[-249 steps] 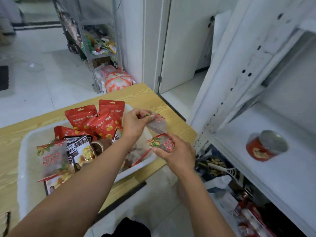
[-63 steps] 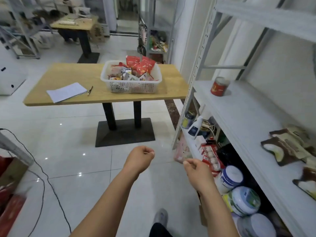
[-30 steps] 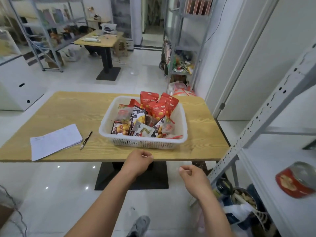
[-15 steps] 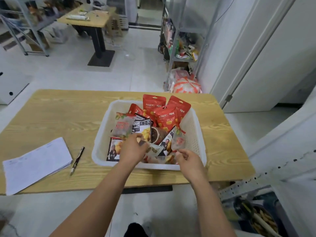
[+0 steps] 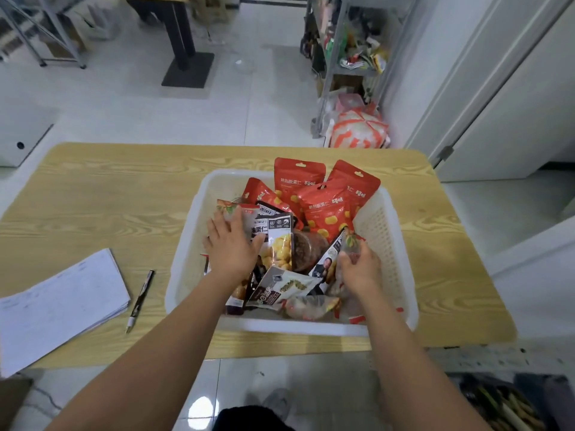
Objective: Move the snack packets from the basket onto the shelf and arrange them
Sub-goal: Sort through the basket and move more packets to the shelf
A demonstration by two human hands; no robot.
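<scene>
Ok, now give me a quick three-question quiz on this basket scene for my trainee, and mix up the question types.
1. True or false: the left hand lies open on packets inside the white basket.
2. Where is the pen? A) in the basket B) on the table, between the paper stack and the basket C) on the floor
3. Fill in: the tall packets standing at the basket's far end are ____ in colour.
Key: 1 true; 2 B; 3 red.
</scene>
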